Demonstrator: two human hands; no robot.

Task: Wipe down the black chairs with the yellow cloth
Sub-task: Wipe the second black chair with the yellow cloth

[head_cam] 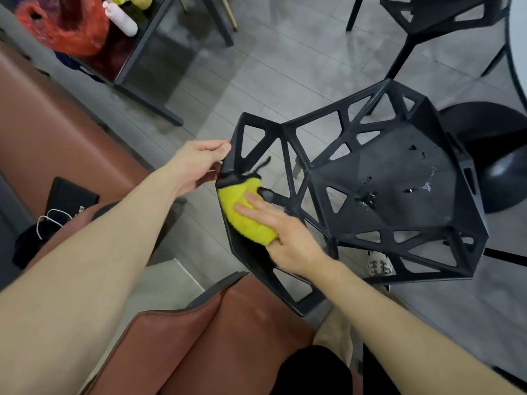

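Black chair (399, 220), lattice frame, stands centre-right on grey floor (256, 81), backrest toward the person. Brown bench (242, 337) just beside it, bottom of view. 2nd black chair (445, 15) top right, apart. L hand (196, 163) grips backrest's top edge, fingers curled round it. R hand (288, 235) lies flat, fingers straight, pressing yellow cloth (248, 223) onto backrest frame. Wet spots (368, 199) on seat.

The right hand (288, 232) pressed the yellow cloth (245, 215) on the black chair (399, 178) backrest; the left hand (196, 166) gripped its edge.
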